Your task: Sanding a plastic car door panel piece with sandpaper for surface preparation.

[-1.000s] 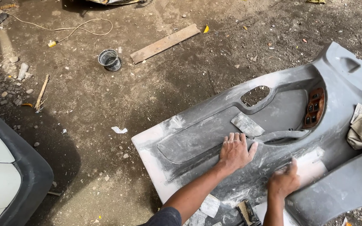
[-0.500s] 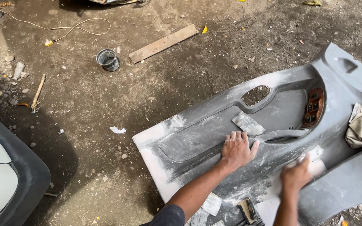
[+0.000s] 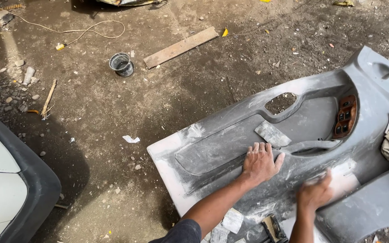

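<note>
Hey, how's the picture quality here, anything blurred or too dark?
Head view: the right hand is smeared by motion blur, while the left hand, flat on the grey door panel, is sharp. Daylight is soft and even, with no glare. A dark shadow lies on the dirt floor beside the panel.

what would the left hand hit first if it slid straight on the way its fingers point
Probably the loose grey sheet lying on the door panel, just past the left hand fingertips, though the exact line is hard to judge.
</note>
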